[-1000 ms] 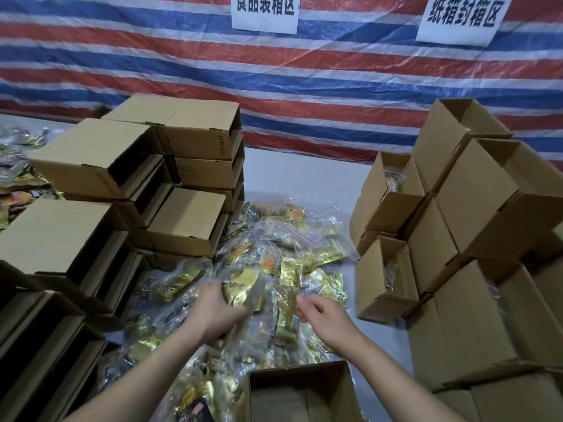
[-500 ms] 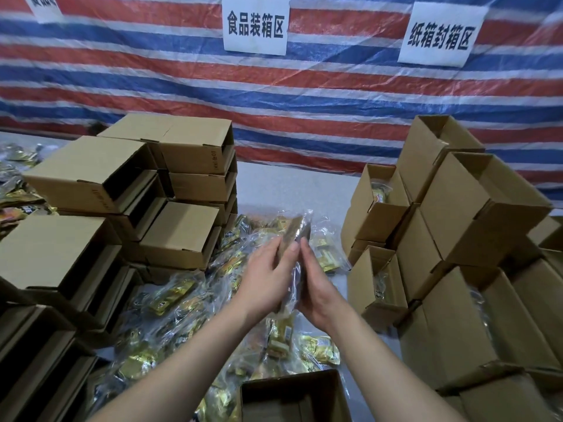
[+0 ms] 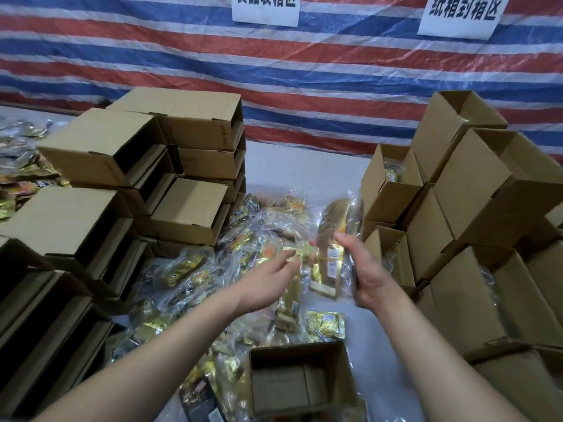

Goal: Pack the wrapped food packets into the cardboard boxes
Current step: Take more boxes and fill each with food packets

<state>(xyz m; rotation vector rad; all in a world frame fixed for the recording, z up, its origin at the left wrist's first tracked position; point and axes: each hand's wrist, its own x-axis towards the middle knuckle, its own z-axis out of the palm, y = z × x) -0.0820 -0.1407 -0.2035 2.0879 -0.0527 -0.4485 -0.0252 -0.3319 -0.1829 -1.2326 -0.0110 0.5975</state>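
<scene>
Holding a clear bag of gold packets (image 3: 330,257) upright, the right hand (image 3: 367,271) has its fingers curled round it, above the packet pile (image 3: 213,269) on the surface (image 3: 304,166). Just left of the bag, the left hand (image 3: 268,281) hovers loosely open, gripping nothing. Nearer than the bag sits an open cardboard box (image 3: 300,382); right of it are stacked open boxes (image 3: 487,208), left of it empty stacked boxes (image 3: 137,184).
</scene>
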